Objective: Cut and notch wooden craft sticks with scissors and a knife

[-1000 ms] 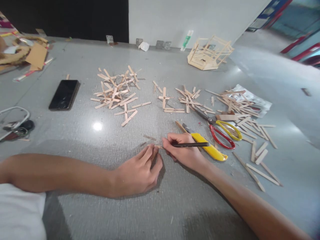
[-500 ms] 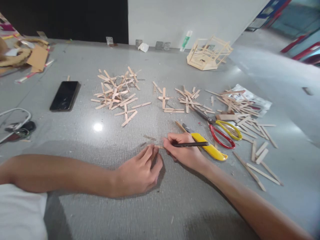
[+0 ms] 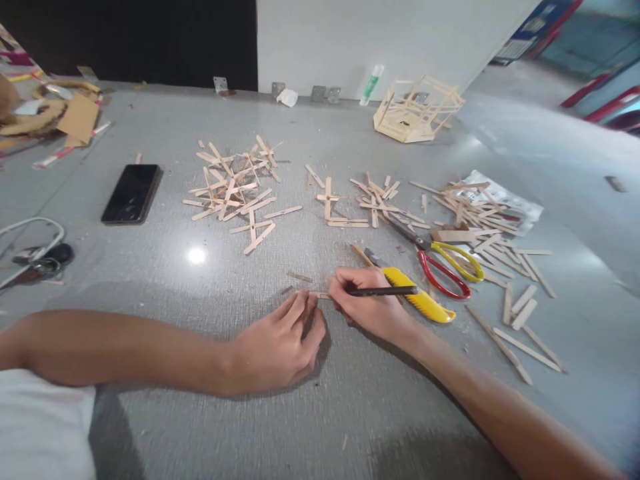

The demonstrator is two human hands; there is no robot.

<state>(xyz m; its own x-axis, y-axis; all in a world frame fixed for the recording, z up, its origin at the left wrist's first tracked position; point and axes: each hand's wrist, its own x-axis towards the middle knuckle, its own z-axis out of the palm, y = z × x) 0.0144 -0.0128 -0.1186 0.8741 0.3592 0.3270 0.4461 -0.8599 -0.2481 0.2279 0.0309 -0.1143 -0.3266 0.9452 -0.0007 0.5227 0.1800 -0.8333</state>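
Here's the left hand (image 3: 280, 343) pinching a small wooden stick (image 3: 323, 295) against the tabletop (image 3: 200, 433) — mostly hidden by fingers, its visible end pointing right, lying crosswise. The right hand (image 3: 370, 303) grips a black pen (image 3: 387, 291), tip concealed, barrel rightward. Far right, loose sticks (image 3: 493, 217) overlap a plastic packet (image 3: 530, 208) — contents unclear.

Blk pen (image 3: 385, 291) tip hid. by R hand (image 3: 373, 310).

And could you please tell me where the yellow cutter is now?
In the head view, the yellow cutter lies right of centre, between the right hand and the red-and-yellow-handled scissors.
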